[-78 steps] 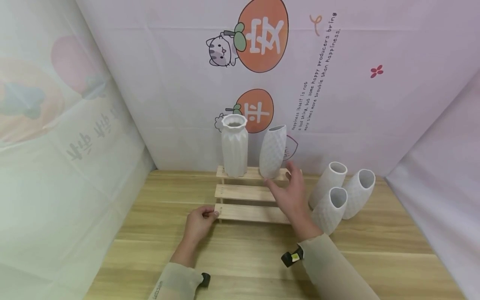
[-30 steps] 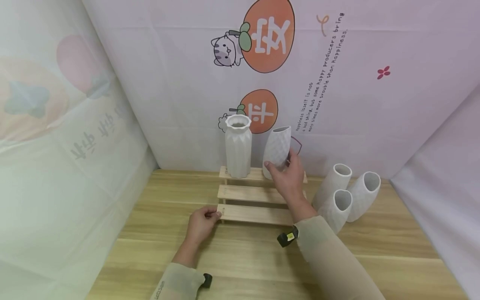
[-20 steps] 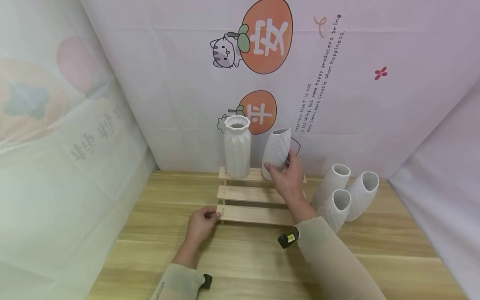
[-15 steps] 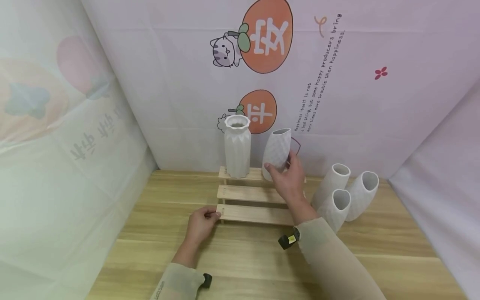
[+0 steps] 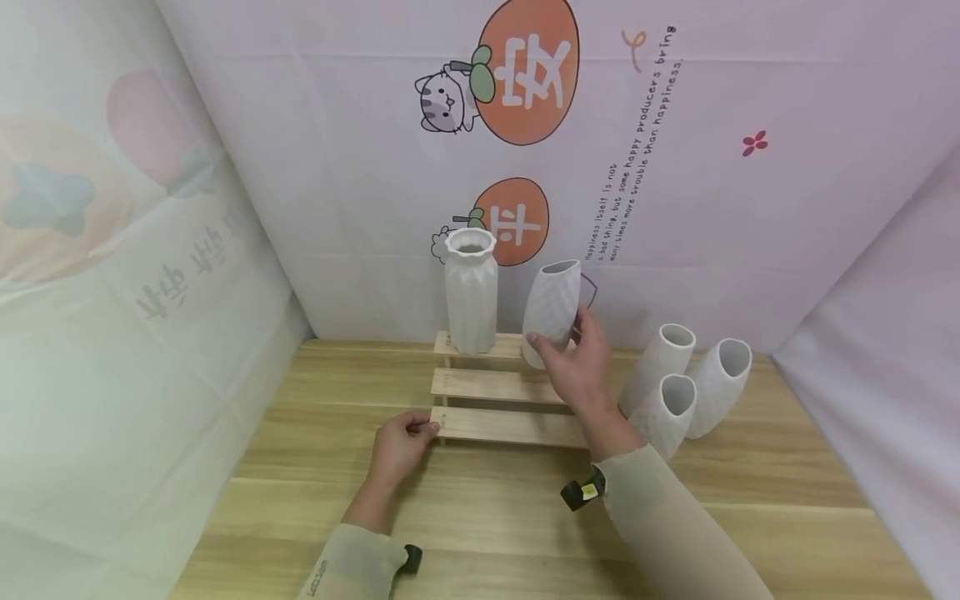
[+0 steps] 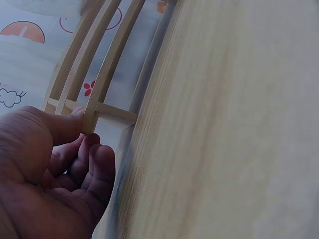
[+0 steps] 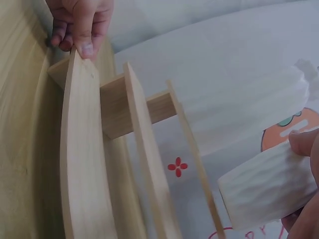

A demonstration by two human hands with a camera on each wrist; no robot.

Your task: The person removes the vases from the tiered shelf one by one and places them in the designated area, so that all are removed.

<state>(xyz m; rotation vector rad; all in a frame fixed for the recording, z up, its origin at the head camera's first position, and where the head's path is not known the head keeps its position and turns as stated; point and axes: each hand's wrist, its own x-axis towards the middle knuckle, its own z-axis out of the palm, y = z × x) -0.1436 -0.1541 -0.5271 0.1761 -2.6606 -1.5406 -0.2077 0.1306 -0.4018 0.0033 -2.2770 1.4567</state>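
My right hand grips a white vase with a dimpled surface and slanted mouth, thumb on its left side and fingers round its right. In the right wrist view the base of this vase shows apart from the top plank. Below it stands a three-step wooden rack. My left hand pinches the left end of the rack's lowest plank between thumb and fingers, as the left wrist view also shows. A white fluted vase with a scalloped rim stands upright on the top step's left part.
Three more white vases with textured sides stand close together on the wooden table, right of the rack and beside my right forearm. A printed cloth hangs behind, with further cloths at both sides.
My right hand reached up to the dimpled vase and closed round it. Since then the vase has shifted slightly toward me, its base now overlapping the top plank's front edge. The left hand keeps its pinch.
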